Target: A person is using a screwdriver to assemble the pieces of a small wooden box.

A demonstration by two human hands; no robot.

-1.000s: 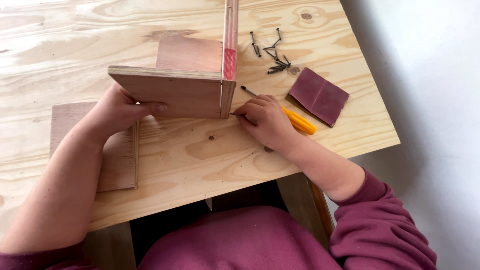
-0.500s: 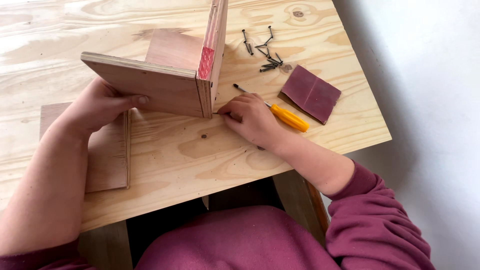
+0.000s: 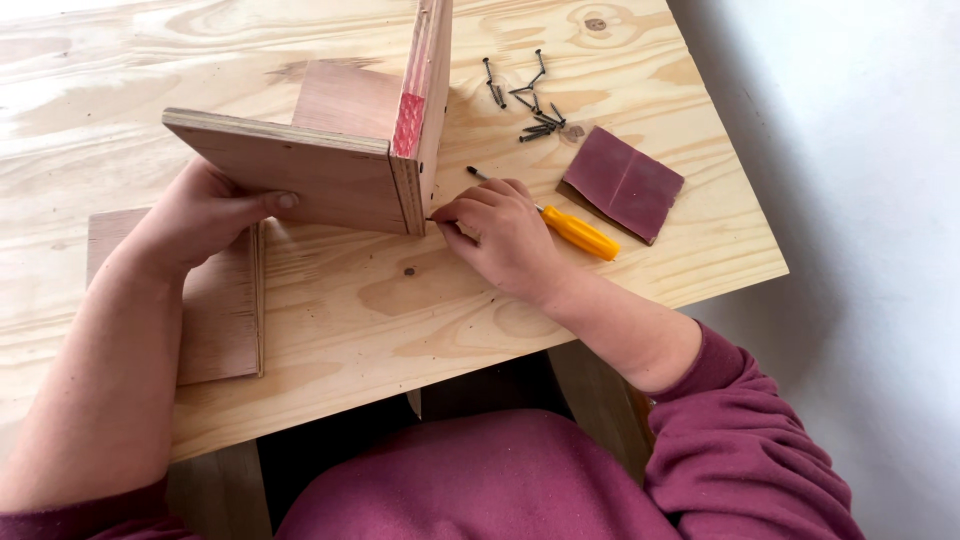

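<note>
Two plywood boards (image 3: 300,175) stand on edge and meet at a corner on the pine table (image 3: 420,310). My left hand (image 3: 205,215) presses against the near board's face and holds it upright. My right hand (image 3: 500,230) rests at the lower corner of the joint, fingertips pinched on a small dark screw (image 3: 432,218) against the board's end. A yellow-handled screwdriver (image 3: 575,230) lies on the table just behind my right hand, partly hidden by it.
Several dark screws (image 3: 525,105) lie loose at the far right. A square of maroon sandpaper (image 3: 622,183) sits beside them. A flat plywood piece (image 3: 215,310) lies under my left forearm. The table's edge runs close on the right.
The view has shifted slightly. My right hand's fingers have moved in to the bottom corner of the joint; my left hand keeps its hold on the board.
</note>
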